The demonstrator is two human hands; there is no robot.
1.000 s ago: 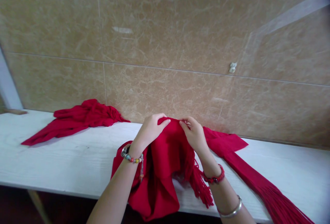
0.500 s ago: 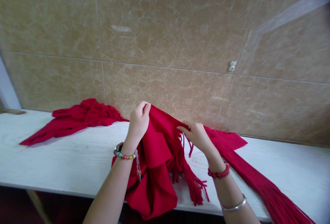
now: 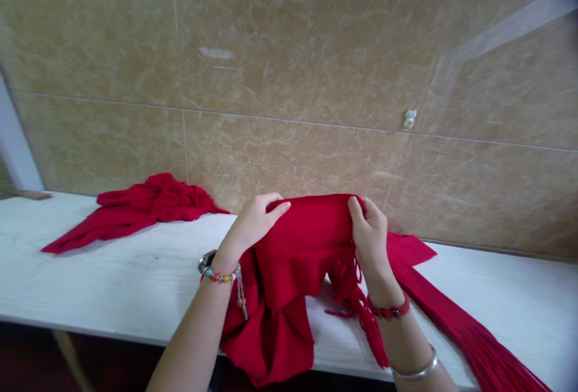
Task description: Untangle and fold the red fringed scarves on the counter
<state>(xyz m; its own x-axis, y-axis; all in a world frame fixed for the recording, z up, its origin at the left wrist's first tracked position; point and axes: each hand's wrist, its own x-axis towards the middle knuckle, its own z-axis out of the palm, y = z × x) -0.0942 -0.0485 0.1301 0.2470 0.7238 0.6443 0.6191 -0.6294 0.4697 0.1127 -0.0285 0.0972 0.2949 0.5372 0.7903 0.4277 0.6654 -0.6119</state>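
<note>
A red fringed scarf [image 3: 311,223] is stretched between my two hands, its top edge nearly level. At its left end, my left hand [image 3: 257,223] grips the cloth with the thumb on the near side. The right end is pinched by my right hand [image 3: 370,229], also thumb in front. Below, the rest of the scarf falls in loose folds onto the table and over its front edge. Tassels dangle under my right hand, partly behind the wrist.
Another red cloth lies crumpled [image 3: 149,208] at the left of the white table [image 3: 112,283]. To the right, a folded red scarf [image 3: 442,301] runs toward the front edge, its fringe spread. A tiled wall [image 3: 289,67] with a small cat-shaped sticker [image 3: 409,118] stands directly behind.
My right hand has turned upright and closed on the scarf's edge, moving slightly right. My left hand has lowered a little, and the top edge between them is now level instead of sloping.
</note>
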